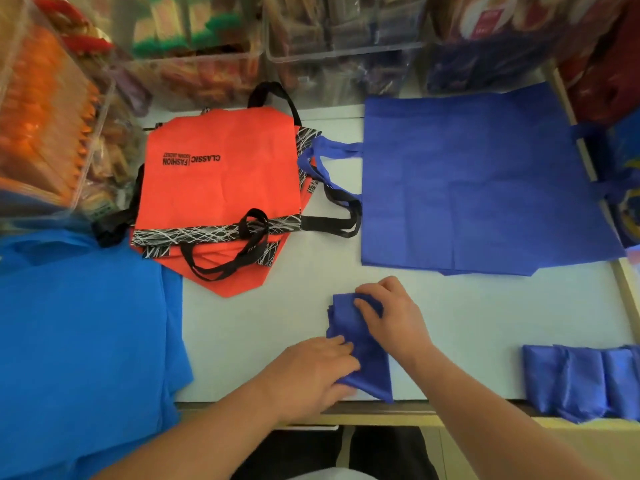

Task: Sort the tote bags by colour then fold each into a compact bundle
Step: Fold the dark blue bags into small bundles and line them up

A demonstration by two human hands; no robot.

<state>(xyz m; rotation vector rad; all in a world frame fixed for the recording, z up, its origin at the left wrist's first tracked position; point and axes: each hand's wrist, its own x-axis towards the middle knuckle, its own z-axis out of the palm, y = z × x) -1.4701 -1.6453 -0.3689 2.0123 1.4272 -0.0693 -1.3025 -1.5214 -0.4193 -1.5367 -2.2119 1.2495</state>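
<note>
Half-folded blue tote [367, 355] at 6 o'clock on the table [259, 323], left hand [311, 372] pinching its near end, right hand [391, 317] curled into the far fold; corner overhangs the edge, so I expect slackening either grip lets it unfold or slide off.

Orange bag [221, 188], top of its stack: black print [191, 160] on the face, upside down to the viewer. Two words split by a vertical bar, "CLASSIC" and "FASHION". Under "FASHION" is a smaller line, apparently "DOWN JACKET", too fine to be sure. Red pack [485, 26], far right: white marks, blurred, unreadable.
</note>
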